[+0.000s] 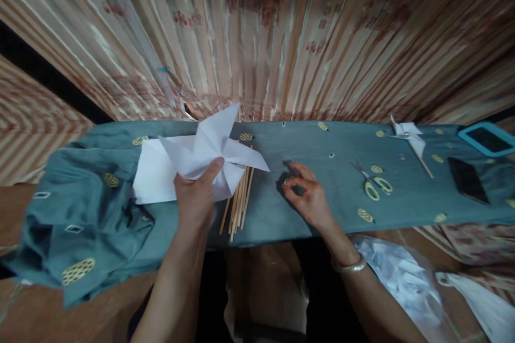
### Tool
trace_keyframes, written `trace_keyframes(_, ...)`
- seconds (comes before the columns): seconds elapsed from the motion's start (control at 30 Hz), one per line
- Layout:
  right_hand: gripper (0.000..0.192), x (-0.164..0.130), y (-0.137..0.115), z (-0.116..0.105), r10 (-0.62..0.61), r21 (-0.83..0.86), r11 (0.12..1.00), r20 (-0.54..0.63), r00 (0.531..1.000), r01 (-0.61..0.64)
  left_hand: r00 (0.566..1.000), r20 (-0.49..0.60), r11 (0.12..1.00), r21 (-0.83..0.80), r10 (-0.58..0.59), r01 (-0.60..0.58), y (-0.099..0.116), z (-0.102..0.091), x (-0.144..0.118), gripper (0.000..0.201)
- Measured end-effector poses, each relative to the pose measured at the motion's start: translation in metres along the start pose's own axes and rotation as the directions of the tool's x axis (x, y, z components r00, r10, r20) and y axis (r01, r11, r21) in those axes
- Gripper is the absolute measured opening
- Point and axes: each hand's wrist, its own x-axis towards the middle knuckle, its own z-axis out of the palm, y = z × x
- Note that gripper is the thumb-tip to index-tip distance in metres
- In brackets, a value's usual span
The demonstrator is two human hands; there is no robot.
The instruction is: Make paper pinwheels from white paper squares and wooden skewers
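Observation:
My left hand [198,190] grips a white paper pinwheel [217,144], its thumb pressed on the centre where the folded points meet. Behind the pinwheel lie white paper sheets [151,174], partly covered by it. A bunch of thin wooden sticks [240,201] rests just right of that hand, its upper ends hidden under the paper. Over the cloth to the right, my right hand [308,195] has thumb and forefinger curled together in a pinch. A small dark cluster [286,181] shows at those fingertips, too small to make out.
Green-handled scissors [372,185] lie right of my right hand. Farther right are a finished pinwheel on a stick [411,142], a black phone [468,179] and a blue-framed tablet [488,139]. A patterned curtain [261,37] hangs behind the cloth-covered table [281,225]. A plastic bag [406,278] sits below.

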Motion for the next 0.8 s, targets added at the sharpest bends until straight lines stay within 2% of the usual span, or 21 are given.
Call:
trace_keyframes(0.1, 0.012, -0.017, 0.016, -0.025, -0.082, -0.194, 0.977, 0.025, 0.996, 0.085, 0.991, 0.1, 0.992, 0.103, -0.084, 0.074, -0.018, 0.014, -0.018, 0.037)
trace_keyframes(0.23, 0.014, -0.031, 0.029, -0.042, -0.072, -0.269, 0.959, 0.059, 0.996, 0.086, 0.979, 0.152, 0.972, 0.209, -0.136, 0.103, -0.037, 0.032, -0.034, 0.03)
trace_keyframes(0.6, 0.012, -0.034, 0.034, -0.058, 0.072, -0.137, 0.989, 0.056, 0.996, -0.064, 0.976, 0.168, 0.93, 0.361, -0.135, 0.066, -0.053, 0.051, -0.039, 0.034)
trace_keyframes(0.8, 0.011, -0.034, 0.029, -0.053, 0.05, -0.101, 0.994, 0.074, 0.996, -0.043, 0.971, 0.202, 0.943, 0.327, -0.128, 0.056, -0.058, 0.058, -0.042, 0.032)
